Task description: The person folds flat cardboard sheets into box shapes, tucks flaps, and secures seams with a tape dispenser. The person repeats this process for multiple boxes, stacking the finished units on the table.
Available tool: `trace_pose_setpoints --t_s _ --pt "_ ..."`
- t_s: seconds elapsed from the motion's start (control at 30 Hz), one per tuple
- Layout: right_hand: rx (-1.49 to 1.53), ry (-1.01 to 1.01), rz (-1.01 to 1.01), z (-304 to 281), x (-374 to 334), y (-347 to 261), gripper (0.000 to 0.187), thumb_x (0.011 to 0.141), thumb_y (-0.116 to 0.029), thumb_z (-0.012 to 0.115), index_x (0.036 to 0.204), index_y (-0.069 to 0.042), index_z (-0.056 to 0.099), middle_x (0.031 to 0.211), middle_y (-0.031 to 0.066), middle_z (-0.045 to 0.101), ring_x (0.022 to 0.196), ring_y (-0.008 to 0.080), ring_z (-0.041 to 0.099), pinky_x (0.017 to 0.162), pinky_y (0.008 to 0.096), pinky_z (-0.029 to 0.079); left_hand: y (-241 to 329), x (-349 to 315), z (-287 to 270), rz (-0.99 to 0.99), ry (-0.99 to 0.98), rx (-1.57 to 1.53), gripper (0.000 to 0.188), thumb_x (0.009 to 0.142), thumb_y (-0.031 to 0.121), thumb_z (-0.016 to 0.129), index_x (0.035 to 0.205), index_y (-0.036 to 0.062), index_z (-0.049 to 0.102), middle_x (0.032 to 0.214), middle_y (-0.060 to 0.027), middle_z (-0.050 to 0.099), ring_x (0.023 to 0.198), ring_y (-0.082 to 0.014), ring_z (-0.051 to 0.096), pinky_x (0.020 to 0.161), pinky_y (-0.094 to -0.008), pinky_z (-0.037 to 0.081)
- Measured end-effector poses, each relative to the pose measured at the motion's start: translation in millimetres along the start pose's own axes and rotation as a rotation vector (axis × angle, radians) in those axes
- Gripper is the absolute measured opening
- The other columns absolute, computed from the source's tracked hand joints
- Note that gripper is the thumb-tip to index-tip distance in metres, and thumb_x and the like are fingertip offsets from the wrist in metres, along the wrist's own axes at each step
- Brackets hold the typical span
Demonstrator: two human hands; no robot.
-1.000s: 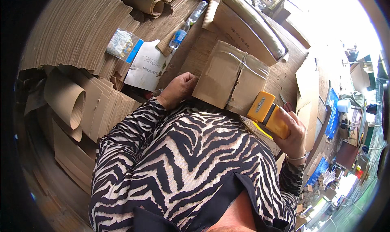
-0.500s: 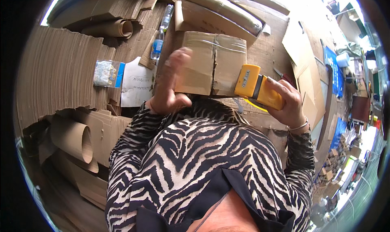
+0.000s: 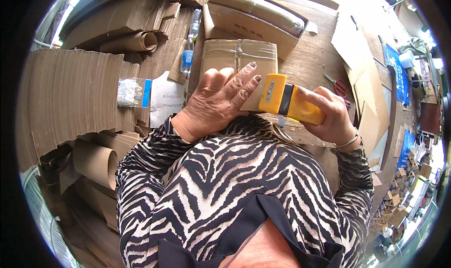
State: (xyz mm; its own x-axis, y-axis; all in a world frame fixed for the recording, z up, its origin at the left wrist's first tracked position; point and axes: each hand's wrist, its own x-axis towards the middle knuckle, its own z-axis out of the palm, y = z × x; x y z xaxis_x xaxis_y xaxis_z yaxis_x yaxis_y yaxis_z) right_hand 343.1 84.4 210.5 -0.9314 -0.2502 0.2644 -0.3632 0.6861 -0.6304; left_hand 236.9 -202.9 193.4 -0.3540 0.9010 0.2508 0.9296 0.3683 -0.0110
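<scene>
A brown cardboard box [image 3: 218,52] stands before me, with shiny clear tape across its far end and a seam down its top. My left hand [image 3: 218,89] lies on the near part of the box, palm down with fingers spread, and covers part of the seam. In my right hand [image 3: 331,113] is a blocky yellow-and-black hand tool [image 3: 293,99]; I cannot make out its exact kind. The tool's far yellow end is at the box's right edge. Whether it touches the box cannot be seen.
Behind the box lies a longer open carton [image 3: 253,21]. Water bottles [image 3: 187,57] and a small clear bag [image 3: 134,93] are to the left, by tall stacks of cardboard [image 3: 75,96]. Red-handled scissors [image 3: 340,86] and flat cardboard sheets [image 3: 371,94] lie on the right.
My left hand has moved right and come down flat on the box. My right hand has shifted the yellow-and-black tool slightly left against the box's right side.
</scene>
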Motion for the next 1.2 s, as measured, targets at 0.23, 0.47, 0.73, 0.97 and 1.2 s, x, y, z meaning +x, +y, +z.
trace_pose_setpoints --t_s 0.23,0.47,0.73,0.97,1.2 --pt "-0.022 -0.016 -0.042 0 5 4 0.066 0.064 -0.013 0.081 0.127 -0.018 0.062 0.081 0.0085 0.058 0.068 0.0279 0.062 0.061 0.037 0.051 3 23 -1 -0.023 -0.056 -0.074 0.067 0.076 0.031 0.073 0.135 0.0081 0.051 0.147 -0.0097 0.044 0.112 -0.0257 0.047 0.095 -0.0378 0.035" --pt "0.008 -0.005 -0.035 1 3 12 0.065 0.065 -0.018 0.082 0.127 -0.021 0.062 0.077 0.0075 0.054 0.064 0.0265 0.059 0.058 0.0376 0.049 -4 37 3 -0.052 -0.076 -0.364 0.098 0.067 0.038 0.082 0.146 0.0089 0.031 0.153 -0.0145 0.029 0.14 -0.0373 0.027 0.113 -0.0547 0.02" --pt "0.054 0.024 -0.022 0 2 17 0.063 0.064 -0.02 0.084 0.124 -0.023 0.064 0.077 0.0079 0.055 0.064 0.0267 0.059 0.056 0.0375 0.048 -15 62 9 0.109 -0.094 -0.505 0.106 0.073 0.036 0.081 0.152 0.0141 0.014 0.136 -0.0094 0.054 0.139 -0.0389 0.033 0.111 -0.0647 0.014" --pt "-0.045 -0.02 -0.029 -16 -7 20 0.058 0.064 -0.023 0.084 0.12 -0.025 0.067 0.074 0.007 0.054 0.059 0.0257 0.058 0.052 0.0373 0.046 -15 68 8 0.106 -0.132 -0.528 0.096 0.065 0.029 0.086 0.143 0.0145 0.031 0.129 -0.0053 0.058 0.136 -0.0337 0.039 0.115 -0.0577 0.013" --pt "-0.124 -0.032 0.029 -32 -27 18 0.055 0.066 -0.025 0.083 0.118 -0.027 0.069 0.07 0.0058 0.052 0.056 0.0233 0.055 0.05 0.0362 0.045 -20 67 6 0.091 -0.168 -0.553 0.089 0.058 0.024 0.088 0.133 0.0174 0.042 0.127 -0.0061 0.059 0.133 -0.0311 0.04 0.116 -0.0538 0.01"
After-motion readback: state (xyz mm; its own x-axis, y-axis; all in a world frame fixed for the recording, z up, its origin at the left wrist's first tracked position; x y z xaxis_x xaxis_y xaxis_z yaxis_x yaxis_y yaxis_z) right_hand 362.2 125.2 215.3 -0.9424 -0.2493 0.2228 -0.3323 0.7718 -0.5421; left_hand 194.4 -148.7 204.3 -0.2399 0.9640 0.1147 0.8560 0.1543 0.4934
